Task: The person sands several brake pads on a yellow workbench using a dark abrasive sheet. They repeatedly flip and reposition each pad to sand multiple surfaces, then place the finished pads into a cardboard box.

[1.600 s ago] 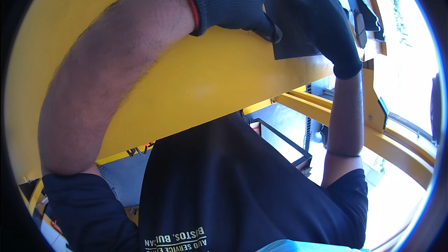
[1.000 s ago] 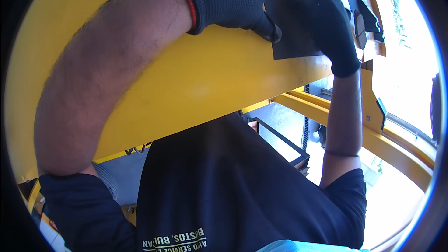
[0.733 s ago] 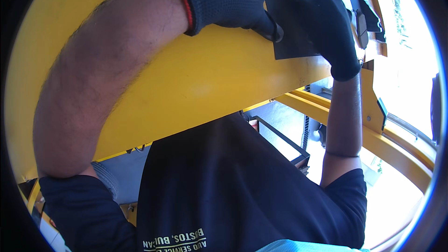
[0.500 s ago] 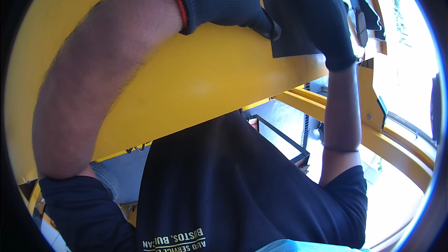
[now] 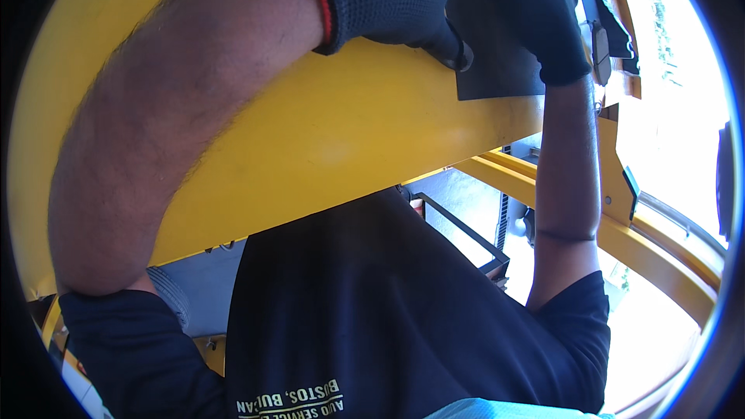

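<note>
My left hand, in a dark knit glove with a red cuff edge, reaches over a yellow panel. Its thumb tip lies against the left edge of a flat black sheet that rests on the panel. The other left fingers pass out of sight at the top. My right hand, also in a black glove, is over the sheet's right part with its fingers bent. Something shiny and dark shows at those fingers, too cut off by the top edge to name.
Yellow metal beams run along the right, below a bracket. A dark strip-shaped part hangs beyond my right hand. Under the panel's edge are a black frame and a tire. Bright daylight washes out the far right.
My right hand has moved up and its fingers are now more bent, uncovering more of the black sheet. My left hand and the sheet have shifted slightly right in the picture.
</note>
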